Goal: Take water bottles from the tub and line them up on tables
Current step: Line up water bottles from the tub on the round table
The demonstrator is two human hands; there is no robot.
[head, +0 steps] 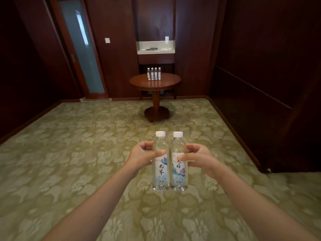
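Observation:
Two clear water bottles with white caps and printed labels are held upright side by side in front of me, above the carpet. My left hand (143,156) grips the left bottle (160,171) with thumb across its front. My right hand (198,158) grips the right bottle (179,171) the same way. Far ahead stands a round wooden pedestal table (166,83) with several more water bottles (154,73) lined up in a row at its back edge. The tub is out of view.
Patterned green carpet (86,153) lies between me and the table. Dark wood panel walls close in on both sides. A frosted glass door (81,47) is at the back left. A white counter niche (155,47) sits behind the table.

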